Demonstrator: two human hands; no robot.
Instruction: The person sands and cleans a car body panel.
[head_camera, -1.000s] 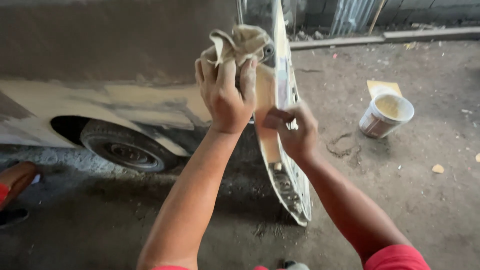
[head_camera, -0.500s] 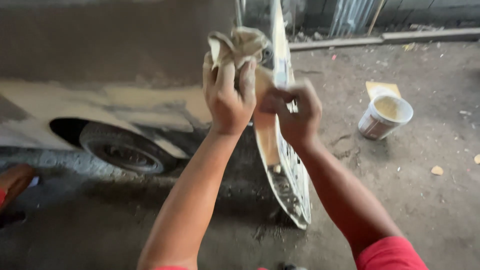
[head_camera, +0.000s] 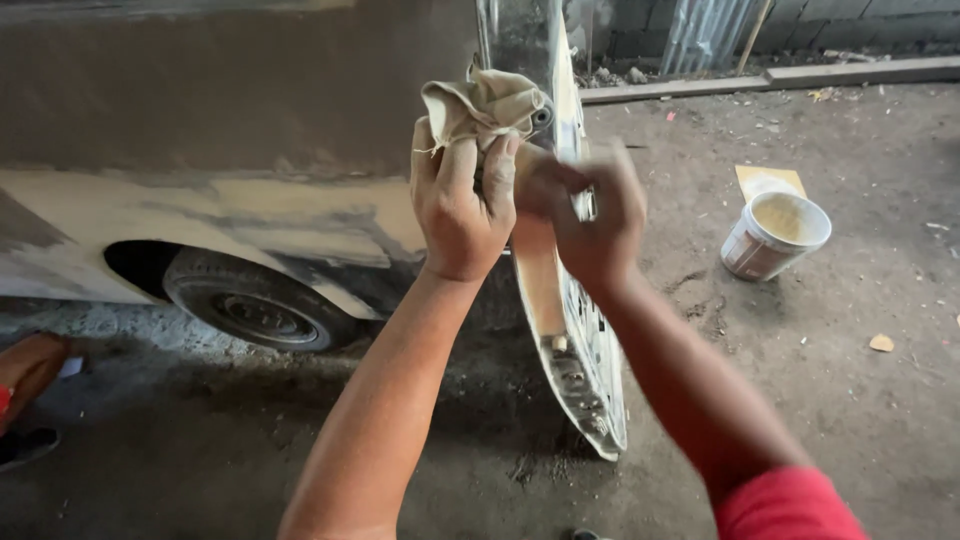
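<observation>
R hand (head_camera: 590, 215) has swung up to meet L hand (head_camera: 462, 195), both now clenched on rag (head_camera: 485, 105) by open car door (head_camera: 570, 330); prob refolding it.

A crumpled beige rag (head_camera: 487, 105) sits bunched against the edge of the open, filler-patched car door (head_camera: 570, 330).

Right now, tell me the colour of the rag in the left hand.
Beige rag, dusty, gripped by the left hand; head view.

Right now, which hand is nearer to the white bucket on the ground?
The right hand. It is at the open car door's edge, on the side of the white bucket. The left hand, gripping a rag, is farther away.
</observation>
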